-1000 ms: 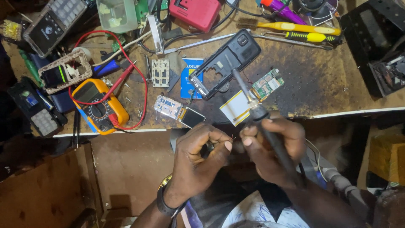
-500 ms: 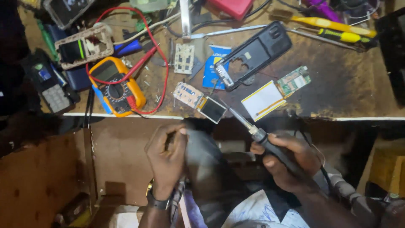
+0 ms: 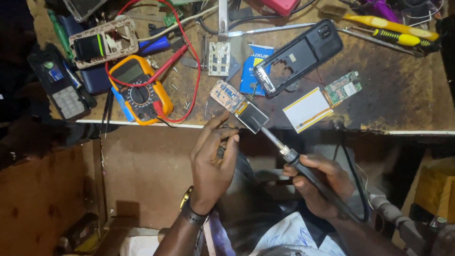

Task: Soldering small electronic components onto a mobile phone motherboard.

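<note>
Right hand (image 3: 318,182) closed around a soldering iron (image 3: 303,167), its tip meeting the small screen (image 3: 252,116) at the bench (image 3: 403,102) edge. Left hand (image 3: 212,161), fingers curled, fingertips touching that screen; any pinch cannot be told. Multimeter (image 3: 140,90) lies left of the screen.

This is a phone repair workshop. A worn wooden bench (image 3: 403,104) is strewn with opened phone shells (image 3: 298,57), a bare circuit board (image 3: 343,88), a yellow multimeter (image 3: 140,90) with red leads, screwdrivers (image 3: 393,28) and a soldering iron (image 3: 303,166).
</note>
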